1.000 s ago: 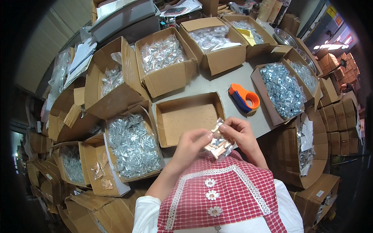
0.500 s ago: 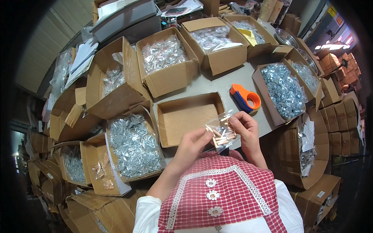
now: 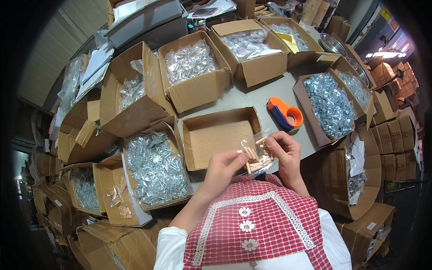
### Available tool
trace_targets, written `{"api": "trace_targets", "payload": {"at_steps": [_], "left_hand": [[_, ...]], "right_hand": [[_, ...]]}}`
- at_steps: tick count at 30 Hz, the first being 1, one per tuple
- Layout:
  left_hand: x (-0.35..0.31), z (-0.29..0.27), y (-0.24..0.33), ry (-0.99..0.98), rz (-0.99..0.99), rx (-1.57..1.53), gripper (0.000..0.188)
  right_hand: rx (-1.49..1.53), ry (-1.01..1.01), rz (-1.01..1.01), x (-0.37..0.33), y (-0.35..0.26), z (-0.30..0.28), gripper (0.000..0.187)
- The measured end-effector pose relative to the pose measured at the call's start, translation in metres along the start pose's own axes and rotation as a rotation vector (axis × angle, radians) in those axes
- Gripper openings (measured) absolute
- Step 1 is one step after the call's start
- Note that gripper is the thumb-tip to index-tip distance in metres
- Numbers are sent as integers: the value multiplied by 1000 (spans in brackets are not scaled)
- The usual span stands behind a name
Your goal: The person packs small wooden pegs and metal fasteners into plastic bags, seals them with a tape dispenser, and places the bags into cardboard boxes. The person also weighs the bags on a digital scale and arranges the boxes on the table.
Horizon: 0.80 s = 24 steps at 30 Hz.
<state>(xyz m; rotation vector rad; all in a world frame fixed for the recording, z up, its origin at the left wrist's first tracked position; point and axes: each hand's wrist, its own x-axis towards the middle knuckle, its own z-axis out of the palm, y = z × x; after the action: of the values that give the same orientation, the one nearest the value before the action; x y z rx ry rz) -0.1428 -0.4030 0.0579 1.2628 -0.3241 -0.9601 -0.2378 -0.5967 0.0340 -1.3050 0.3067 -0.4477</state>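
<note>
Between my two hands is a small clear plastic bag (image 3: 262,167) with several wooden dowels (image 3: 253,155) in it. My left hand (image 3: 223,167) pinches the bag's left side between thumb and fingers. On the other side, my right hand (image 3: 284,150) grips the bag near its upper right corner. The bag hangs just in front of my red checked apron, over the near right corner of a shallow cardboard box (image 3: 220,137). Part of the dowels is hidden behind my fingers and the shiny film.
An orange and blue tape dispenser (image 3: 285,114) lies on the grey table (image 3: 252,95). Around it stand open boxes of bagged hardware: screws (image 3: 157,168) at left, bright metal parts (image 3: 326,103) at right, more behind. A narrow box (image 3: 118,220) holds bagged dowels.
The dowels have shifted inside the bag as my fingers tilt it. My right hand has moved very slightly; the boxes stay where they were.
</note>
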Motion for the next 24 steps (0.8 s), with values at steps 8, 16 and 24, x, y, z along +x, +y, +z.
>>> {"api": "trace_targets", "payload": {"at_steps": [8, 16, 24], "left_hand": [[-5, 2, 2, 31, 140, 86, 16], [-7, 1, 0, 62, 256, 237, 16], [-12, 9, -3, 199, 389, 240, 16]], "right_hand": [[21, -26, 21, -3, 5, 6, 8], [22, -42, 44, -6, -2, 11, 11], [29, 27, 72, -1, 0, 13, 17]]}}
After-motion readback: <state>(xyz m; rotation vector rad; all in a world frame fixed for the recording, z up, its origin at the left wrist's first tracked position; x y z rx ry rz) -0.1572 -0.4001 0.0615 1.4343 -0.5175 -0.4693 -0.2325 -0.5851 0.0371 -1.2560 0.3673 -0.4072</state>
